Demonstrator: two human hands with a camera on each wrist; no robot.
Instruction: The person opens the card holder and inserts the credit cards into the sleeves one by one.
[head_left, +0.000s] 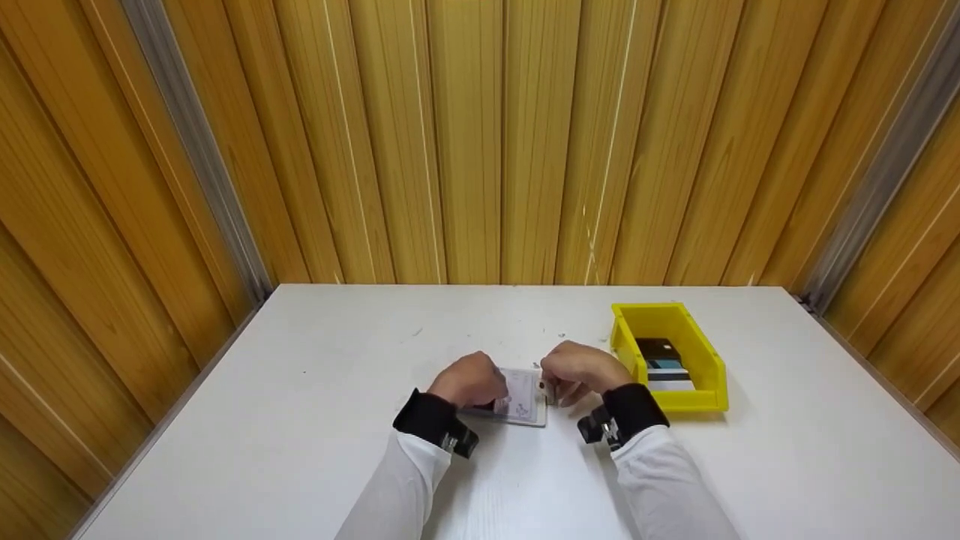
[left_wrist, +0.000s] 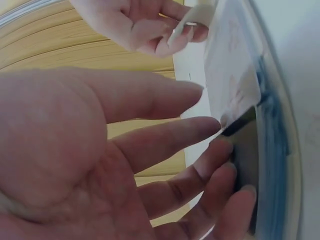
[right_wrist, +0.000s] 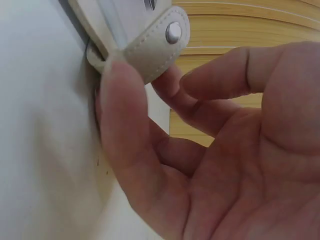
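A cream card holder [head_left: 521, 397] with clear sleeves lies on the white table between the hands. My left hand [head_left: 471, 381] is over its left part; in the left wrist view, the fingertips rest along a dark card [left_wrist: 245, 150] at the sleeve, the thumb held apart from it. At the holder's right end, my right hand [head_left: 583, 370] has its fingers bent around the strap [right_wrist: 152, 47], which carries a silver snap button [right_wrist: 173, 32]. One finger touches the strap's fold in the right wrist view. The left hand hides part of the holder in the head view.
Just right of the right hand stands a yellow bin [head_left: 712, 382] with several cards [head_left: 667, 365] inside. The white table [head_left: 300, 450] meets wood-patterned walls [head_left: 465, 150] at the back and sides. Black camera bands circle both wrists.
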